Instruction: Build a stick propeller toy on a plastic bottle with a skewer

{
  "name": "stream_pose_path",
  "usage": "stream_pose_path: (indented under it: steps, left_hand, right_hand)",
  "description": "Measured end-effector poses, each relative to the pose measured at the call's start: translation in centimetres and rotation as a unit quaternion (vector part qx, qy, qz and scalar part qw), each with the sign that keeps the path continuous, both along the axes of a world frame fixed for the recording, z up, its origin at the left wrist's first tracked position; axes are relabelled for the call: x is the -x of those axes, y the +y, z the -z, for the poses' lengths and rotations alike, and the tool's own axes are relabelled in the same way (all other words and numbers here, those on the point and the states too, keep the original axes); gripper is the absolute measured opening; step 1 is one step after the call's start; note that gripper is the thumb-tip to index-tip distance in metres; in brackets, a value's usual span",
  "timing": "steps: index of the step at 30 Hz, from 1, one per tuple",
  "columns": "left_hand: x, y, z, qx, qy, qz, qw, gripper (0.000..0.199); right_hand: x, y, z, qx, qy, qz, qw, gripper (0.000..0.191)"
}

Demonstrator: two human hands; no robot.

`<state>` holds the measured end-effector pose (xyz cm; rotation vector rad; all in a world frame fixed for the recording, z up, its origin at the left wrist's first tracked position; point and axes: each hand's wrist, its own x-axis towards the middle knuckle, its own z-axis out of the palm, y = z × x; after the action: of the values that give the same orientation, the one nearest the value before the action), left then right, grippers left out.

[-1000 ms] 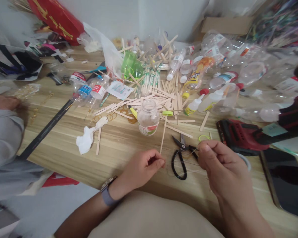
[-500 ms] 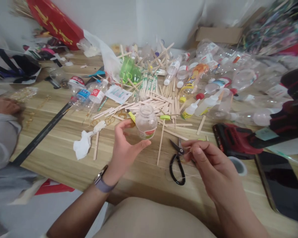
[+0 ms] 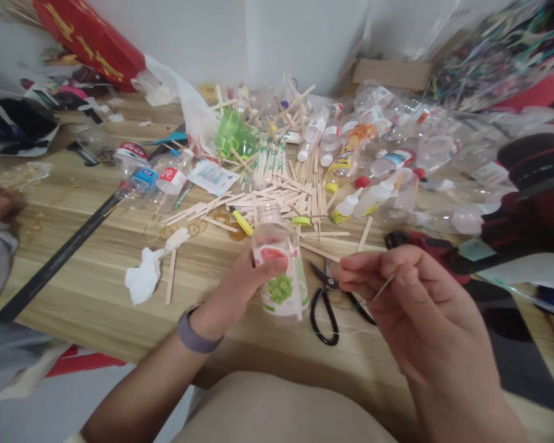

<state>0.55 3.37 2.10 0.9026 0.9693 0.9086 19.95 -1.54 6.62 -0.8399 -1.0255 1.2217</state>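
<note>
Head view: the worktop [image 3: 96, 277] spreads beneath and beyond both hands. A red-and-black power tool [image 3: 526, 203] lies beyond the right hand [image 3: 429, 320], off to its right. The left hand [image 3: 235, 286] grips a clear labelled jar [image 3: 281, 286] around its side, thumb across the label. Black-handled scissors [image 3: 325, 311] lie between the jar and the right hand, whose thumb and forefinger pinch a thin strand [image 3: 385, 285]. A green lid [image 3: 301, 220] sits just beyond the jar.
</note>
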Motion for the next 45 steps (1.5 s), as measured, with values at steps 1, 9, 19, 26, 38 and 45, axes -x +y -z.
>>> stream_pose_path:
  steps: [1, 9, 19, 26, 38, 45]
  left_hand:
    - [-0.2, -0.7, 0.0, 0.042, -0.031, 0.015, 0.999, 0.054]
    - [-1.8, -3.5, 1.0, 0.173, -0.127, 0.06, 0.975, 0.061]
    - [-1.6, -3.3, 1.2, 0.137, -0.18, 0.083, 0.97, 0.051]
    - [-1.5, -3.3, 1.2, 0.136, -0.186, 0.082, 0.97, 0.046]
    - [-1.4, -3.1, 0.5, 0.136, -0.155, 0.061, 0.977, 0.049]
    - [-1.4, -3.2, 1.2, 0.151, -0.173, 0.052, 0.972, 0.047]
  right_hand:
    - [0.1, 0.0, -0.2, -0.007, -0.003, 0.009, 1.0, 0.012]
    - [1.3, -0.2, -0.5, -0.01, -0.196, 0.13, 0.972, 0.009]
    - [2.1, -0.4, -0.9, 0.031, -0.125, 0.07, 0.989, 0.013]
    - [2.4, -0.5, -1.2, 0.053, -0.122, 0.09, 0.987, 0.013]
    - [2.4, -1.2, -0.9, 0.09, -0.116, 0.099, 0.984, 0.015]
    - [2.3, -1.3, -0.9, 0.087, -0.117, 0.103, 0.984, 0.012]
